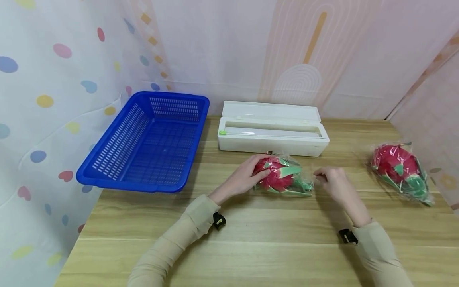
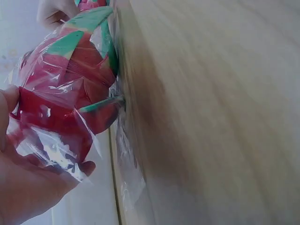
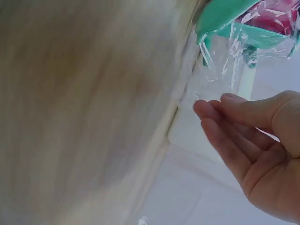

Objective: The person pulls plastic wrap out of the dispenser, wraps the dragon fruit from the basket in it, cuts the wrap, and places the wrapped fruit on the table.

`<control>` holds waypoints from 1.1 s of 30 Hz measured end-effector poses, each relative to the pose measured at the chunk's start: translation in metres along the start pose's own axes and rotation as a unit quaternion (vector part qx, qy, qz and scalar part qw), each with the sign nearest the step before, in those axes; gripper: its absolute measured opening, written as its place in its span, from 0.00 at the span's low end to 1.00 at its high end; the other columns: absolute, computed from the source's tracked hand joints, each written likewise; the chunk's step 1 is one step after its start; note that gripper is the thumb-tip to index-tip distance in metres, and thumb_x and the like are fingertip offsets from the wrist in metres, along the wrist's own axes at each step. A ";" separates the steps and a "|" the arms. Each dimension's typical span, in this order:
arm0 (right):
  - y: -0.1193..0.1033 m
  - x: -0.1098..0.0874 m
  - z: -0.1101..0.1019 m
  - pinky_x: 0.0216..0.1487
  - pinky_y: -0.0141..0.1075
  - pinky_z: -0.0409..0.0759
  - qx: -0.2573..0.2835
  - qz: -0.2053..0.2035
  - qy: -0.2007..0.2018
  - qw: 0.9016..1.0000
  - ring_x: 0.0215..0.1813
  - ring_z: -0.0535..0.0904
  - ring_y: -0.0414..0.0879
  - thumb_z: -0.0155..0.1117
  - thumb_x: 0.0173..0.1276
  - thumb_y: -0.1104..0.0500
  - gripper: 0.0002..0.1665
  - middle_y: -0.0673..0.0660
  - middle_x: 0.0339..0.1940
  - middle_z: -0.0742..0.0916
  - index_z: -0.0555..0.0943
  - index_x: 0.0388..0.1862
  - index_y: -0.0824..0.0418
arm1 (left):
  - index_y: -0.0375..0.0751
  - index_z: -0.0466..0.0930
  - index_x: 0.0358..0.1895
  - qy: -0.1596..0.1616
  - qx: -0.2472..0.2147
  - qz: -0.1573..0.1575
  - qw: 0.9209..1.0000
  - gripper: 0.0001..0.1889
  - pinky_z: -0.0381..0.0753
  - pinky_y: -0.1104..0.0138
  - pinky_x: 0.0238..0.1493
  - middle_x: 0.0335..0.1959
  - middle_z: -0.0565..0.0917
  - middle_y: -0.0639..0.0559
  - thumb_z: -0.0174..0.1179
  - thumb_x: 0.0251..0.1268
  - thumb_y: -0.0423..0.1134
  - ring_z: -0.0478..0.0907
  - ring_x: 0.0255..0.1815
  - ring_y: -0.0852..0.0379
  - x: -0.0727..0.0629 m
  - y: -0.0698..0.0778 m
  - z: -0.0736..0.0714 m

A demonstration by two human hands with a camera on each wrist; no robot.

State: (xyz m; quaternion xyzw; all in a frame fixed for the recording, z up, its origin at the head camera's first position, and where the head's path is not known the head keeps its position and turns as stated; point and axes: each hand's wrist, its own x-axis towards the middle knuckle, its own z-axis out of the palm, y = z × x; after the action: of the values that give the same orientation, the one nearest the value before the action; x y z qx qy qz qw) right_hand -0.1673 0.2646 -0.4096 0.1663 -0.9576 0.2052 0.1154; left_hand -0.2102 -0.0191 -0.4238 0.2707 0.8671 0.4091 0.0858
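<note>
A red dragon fruit (image 1: pixel 275 175) with green scales lies on the table in clear plastic wrap (image 2: pixel 61 145). My left hand (image 1: pixel 249 174) grips its left end, thumb on the near side and fingers over the far side. In the left wrist view, loose folds of wrap stick out by those fingers. At the green end, my right hand (image 1: pixel 335 182) has thumb and forefinger together on the edge of the wrap (image 3: pixel 211 79), which stretches from the fruit to the fingertips. A second wrapped dragon fruit (image 1: pixel 399 169) lies farther right, untouched.
A white cling film box (image 1: pixel 272 144) with its lid up and a green slider stands behind the fruit. To the left sits a blue slatted basket (image 1: pixel 179 185). Patterned curtains (image 1: pixel 229 48) hang along the back and sides of the wooden table (image 1: pixel 265 247).
</note>
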 end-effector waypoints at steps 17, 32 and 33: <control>0.007 0.008 0.003 0.28 0.32 0.75 0.106 0.166 -0.094 0.976 0.29 0.78 0.45 0.61 0.66 0.61 0.13 0.64 0.32 0.87 0.83 0.43 0.71 | 0.56 0.60 0.70 0.001 -0.010 -0.003 1.000 0.27 0.67 0.52 0.68 0.70 0.67 0.51 0.51 0.70 0.54 0.64 0.71 0.50 0.001 -0.004 -0.002; -0.018 0.027 0.019 0.23 0.31 0.65 0.104 0.089 -0.064 0.988 0.22 0.68 0.41 0.56 0.62 0.71 0.09 0.58 0.19 0.82 0.82 0.26 0.69 | 0.56 0.61 0.70 0.008 -0.003 -0.014 1.000 0.29 0.70 0.54 0.67 0.70 0.68 0.52 0.52 0.68 0.55 0.67 0.69 0.51 0.000 0.001 0.000; -0.017 0.026 0.018 0.23 0.30 0.65 0.125 0.090 -0.084 0.984 0.21 0.67 0.41 0.54 0.63 0.71 0.10 0.57 0.18 0.80 0.81 0.26 0.70 | 0.57 0.61 0.70 0.009 -0.003 -0.016 1.000 0.29 0.70 0.54 0.67 0.70 0.68 0.52 0.52 0.68 0.56 0.67 0.69 0.51 0.000 0.002 0.000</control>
State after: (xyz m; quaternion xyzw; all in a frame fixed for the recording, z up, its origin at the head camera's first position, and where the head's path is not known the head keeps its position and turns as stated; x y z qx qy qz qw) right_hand -0.1881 0.2352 -0.4118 0.1096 -0.9416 0.3185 -0.0060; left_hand -0.2090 -0.0182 -0.4227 0.2528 0.8711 0.4124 0.0851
